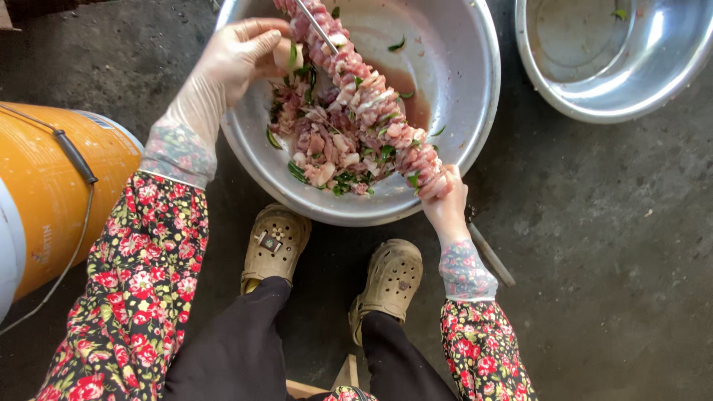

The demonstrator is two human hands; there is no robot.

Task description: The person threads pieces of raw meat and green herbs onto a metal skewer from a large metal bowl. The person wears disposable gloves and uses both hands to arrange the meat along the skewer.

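Floral sleeves (126,297) and dark trousers (238,349) filled the bottom of the view, above two tan clogs (273,245) on the concrete floor (609,245). Just beyond the clogs, the right hand (445,204), in a thin clear glove, was clenched around the lower end of a long metal skewer (316,22) packed with meat pieces (371,93). That skewer slanted from the near rim of a large metal basin (460,67) up across it to the far side, where bare metal showed. The left hand (238,59), also gloved, pinched a pale chunk of meat (286,56) between thumb and fingers, over the basin's left edge and just beside the skewer. Loose meat with green leaves (327,145) lay heaped in the basin beneath, with reddish liquid (408,93) beside it. A second metal basin (616,59) stood at upper right, apart from the first. An orange bucket (52,186) with a wire handle stood at far left.
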